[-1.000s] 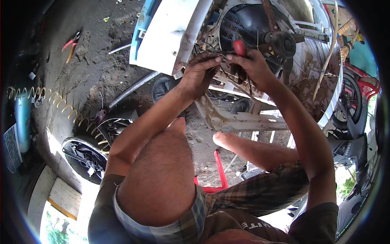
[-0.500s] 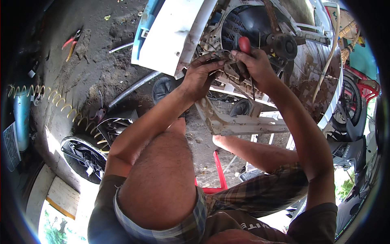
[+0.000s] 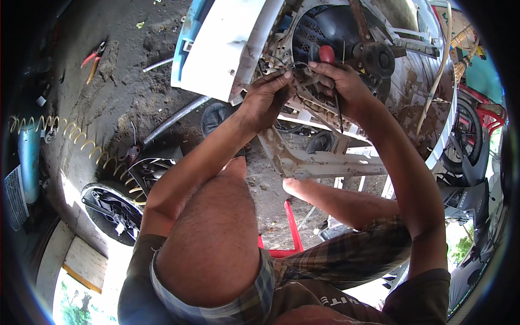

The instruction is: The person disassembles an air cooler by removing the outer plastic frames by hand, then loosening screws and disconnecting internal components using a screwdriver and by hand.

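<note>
In front of me is an opened machine with a white frame [image 3: 325,167], a white-and-blue side panel [image 3: 222,49] and a round black part [image 3: 338,27] inside. My left hand [image 3: 266,102] is closed at its inner edge, thumb and fingertips pinched on something dark and small that I cannot make out. Opposite it, my right hand [image 3: 346,89] curls around a screwdriver [image 3: 326,54], red handle up and thin shaft pointing down. Its thumb and forefinger reach toward a thin dark wire [image 3: 300,65] between the hands.
Red-handled pliers [image 3: 95,60] and metal pipes [image 3: 176,119] lie on the dirt floor at left. A coiled yellow hose [image 3: 81,138] runs past a blue cylinder [image 3: 28,162] toward a round black tub of parts [image 3: 111,214]. A motorcycle [image 3: 460,141] stands at right.
My left hand's fingers have shifted slightly and curl more tightly beside the wire. The right hand keeps the screwdriver almost where it was. The white-and-blue panel sits slightly further left in view.
</note>
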Available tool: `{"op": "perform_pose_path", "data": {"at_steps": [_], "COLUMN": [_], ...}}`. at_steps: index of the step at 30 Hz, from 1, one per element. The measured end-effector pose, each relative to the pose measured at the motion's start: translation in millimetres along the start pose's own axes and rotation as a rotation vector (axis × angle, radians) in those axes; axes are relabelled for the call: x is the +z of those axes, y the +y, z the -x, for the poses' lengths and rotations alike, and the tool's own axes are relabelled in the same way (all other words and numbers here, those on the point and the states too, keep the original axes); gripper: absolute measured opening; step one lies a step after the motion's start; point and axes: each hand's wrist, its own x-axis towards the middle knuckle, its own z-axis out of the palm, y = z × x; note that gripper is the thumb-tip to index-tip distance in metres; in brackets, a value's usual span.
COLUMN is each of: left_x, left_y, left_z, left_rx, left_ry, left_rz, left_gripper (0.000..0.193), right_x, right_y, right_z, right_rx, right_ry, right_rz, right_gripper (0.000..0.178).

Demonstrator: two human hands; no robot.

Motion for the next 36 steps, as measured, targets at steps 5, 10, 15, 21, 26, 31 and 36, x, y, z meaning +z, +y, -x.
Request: {"op": "perform_pose_path", "data": {"at_steps": [5, 10, 15, 21, 26, 31, 36], "left_x": [4.0, 5.0, 4.9, 2.3, 4.7, 3.2, -11.9], "left_y": [2.0, 3.1, 0.0, -0.3, 0.7, 3.1, -3.3], "left_z": [1.7, 1.7, 0.1, 0.8, 2.1, 0.3, -6.5], "left_rx": [-0.009, -0.015, 0.002, -0.020, -0.034, -0.095, -0.112], "left_ry": [0.032, 0.046, 0.023, 0.024, 0.030, -0.013, 0.049], "left_rz": [0.002, 0.026, 0.009, -0.123, -0.144, -0.030, -0.104], "left_gripper": [0.013, 0.013, 0.015, 0.019, 0.022, 0.021, 0.019], "right_x": [-11.8, -13.2, -14.7, -12.9, -11.2, -24.3, -17.1], "right_y": [3.1, 3.8, 5.4, 6.0, 6.5, 20.2, 19.0], "right_z": [-8.2, -7.9, -7.6, -4.4, -2.1, -17.7, -17.3], "right_rx": [0.094, 0.083, 0.052, 0.003, -0.077, -0.144, -0.199], "right_ry": [-0.083, -0.126, -0.127, -0.095, -0.088, -0.144, -0.114], "right_rz": [-0.124, -0.115, -0.094, 0.017, 0.282, 0.522, 0.610], "right_gripper": [0.018, 0.022, 0.024, 0.016, 0.020, 0.034, 0.041]}}
